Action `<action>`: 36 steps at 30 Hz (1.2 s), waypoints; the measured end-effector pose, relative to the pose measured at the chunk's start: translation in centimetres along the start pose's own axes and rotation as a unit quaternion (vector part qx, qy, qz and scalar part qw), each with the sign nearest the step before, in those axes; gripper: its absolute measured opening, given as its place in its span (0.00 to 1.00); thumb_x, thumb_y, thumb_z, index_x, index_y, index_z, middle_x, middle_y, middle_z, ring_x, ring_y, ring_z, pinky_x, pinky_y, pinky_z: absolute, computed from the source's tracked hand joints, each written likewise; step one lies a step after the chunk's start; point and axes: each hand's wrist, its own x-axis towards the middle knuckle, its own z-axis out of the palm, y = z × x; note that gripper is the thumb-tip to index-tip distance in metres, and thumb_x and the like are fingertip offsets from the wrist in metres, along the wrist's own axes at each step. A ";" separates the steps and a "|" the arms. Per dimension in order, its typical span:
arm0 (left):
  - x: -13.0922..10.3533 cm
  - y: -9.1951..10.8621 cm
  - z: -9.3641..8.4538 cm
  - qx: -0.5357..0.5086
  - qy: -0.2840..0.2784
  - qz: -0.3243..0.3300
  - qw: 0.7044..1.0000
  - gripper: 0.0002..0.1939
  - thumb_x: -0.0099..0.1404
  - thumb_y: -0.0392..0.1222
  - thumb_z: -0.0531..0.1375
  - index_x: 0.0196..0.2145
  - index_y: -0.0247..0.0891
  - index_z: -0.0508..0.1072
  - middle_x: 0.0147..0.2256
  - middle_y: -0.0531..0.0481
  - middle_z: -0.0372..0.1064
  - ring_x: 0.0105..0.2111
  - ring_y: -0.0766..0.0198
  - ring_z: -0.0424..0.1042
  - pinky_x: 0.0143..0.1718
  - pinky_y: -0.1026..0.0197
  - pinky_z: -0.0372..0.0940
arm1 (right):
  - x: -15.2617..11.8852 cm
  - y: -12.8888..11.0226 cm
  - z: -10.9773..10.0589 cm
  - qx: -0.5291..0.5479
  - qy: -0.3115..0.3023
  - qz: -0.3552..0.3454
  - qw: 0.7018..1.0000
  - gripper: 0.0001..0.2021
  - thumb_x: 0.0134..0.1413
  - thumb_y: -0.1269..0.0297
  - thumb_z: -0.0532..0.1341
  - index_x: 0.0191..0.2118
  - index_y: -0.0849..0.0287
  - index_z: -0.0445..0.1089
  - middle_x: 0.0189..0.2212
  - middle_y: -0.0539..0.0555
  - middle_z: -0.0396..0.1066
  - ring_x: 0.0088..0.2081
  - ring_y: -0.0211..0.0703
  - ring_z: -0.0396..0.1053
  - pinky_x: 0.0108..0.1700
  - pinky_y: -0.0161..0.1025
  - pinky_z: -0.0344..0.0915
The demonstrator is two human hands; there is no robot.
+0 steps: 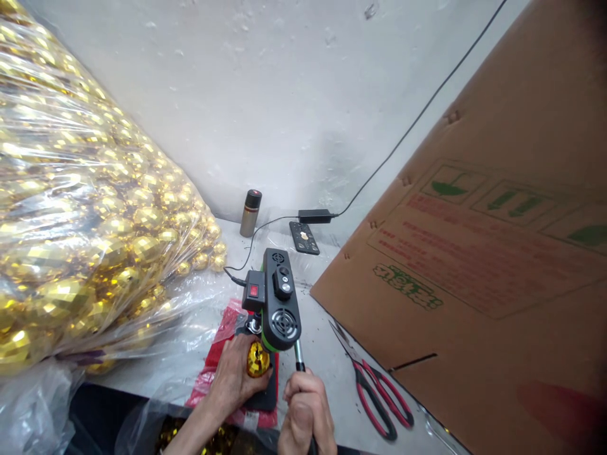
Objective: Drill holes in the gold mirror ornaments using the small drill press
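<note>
Between the thumb and fingers of my left hand [234,371] is a gold faceted ball [258,360], held under the head of a black bench machine [281,300]. The machine has round vents, a small button unit on top and a red rocker switch [254,291] at its side. My right hand [306,411] is wrapped round the black grip of a metal lever [299,357] that comes out from the machine's right side. Below lie the machine's dark base [262,399] and a red plastic sheet [213,360]. The machine's head hides the spot directly above the ball.
A clear bag of gold balls [104,221] fills the left. A large cardboard box [474,253] leans in from the right, with red-handled scissors [374,392] beside it. Farther back are a bottle [250,213], a phone [304,237] and a power adapter [315,216] with its cable, near the white wall.
</note>
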 end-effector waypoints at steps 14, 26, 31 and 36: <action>-0.1 -0.1 0.3 -0.006 0.003 -0.006 1.000 0.16 0.55 0.43 0.69 0.42 0.41 0.75 0.38 0.45 0.79 0.40 0.46 0.78 0.44 0.47 0.71 | -0.3 1.4 -1.0 0.002 -0.034 -0.020 0.999 0.18 0.74 0.70 0.49 0.28 0.55 0.61 0.27 0.44 0.64 0.28 0.34 0.63 0.52 0.41 0.67; 0.0 0.0 0.1 -0.004 -0.002 -0.021 1.000 0.16 0.55 0.47 0.70 0.40 0.40 0.75 0.35 0.45 0.77 0.38 0.46 0.77 0.41 0.49 0.71 | 0.1 3.2 -0.9 -0.006 -0.024 -0.109 0.994 0.19 0.74 0.69 0.49 0.27 0.54 0.59 0.23 0.44 0.63 0.24 0.35 0.62 0.47 0.38 0.68; 0.0 -0.1 0.2 -0.005 0.003 -0.015 1.000 0.17 0.55 0.47 0.70 0.41 0.40 0.75 0.36 0.45 0.77 0.38 0.47 0.77 0.42 0.49 0.71 | 0.1 3.5 -0.5 -0.007 -0.006 -0.121 0.993 0.19 0.74 0.67 0.49 0.26 0.54 0.59 0.23 0.43 0.62 0.23 0.34 0.62 0.46 0.37 0.68; 0.0 -0.3 0.4 -0.008 0.000 -0.015 1.000 0.19 0.54 0.45 0.70 0.43 0.38 0.76 0.38 0.42 0.79 0.40 0.45 0.78 0.44 0.47 0.71 | -0.2 3.8 -0.1 0.008 0.003 -0.126 0.992 0.19 0.74 0.67 0.49 0.26 0.55 0.60 0.23 0.43 0.61 0.23 0.33 0.61 0.44 0.36 0.66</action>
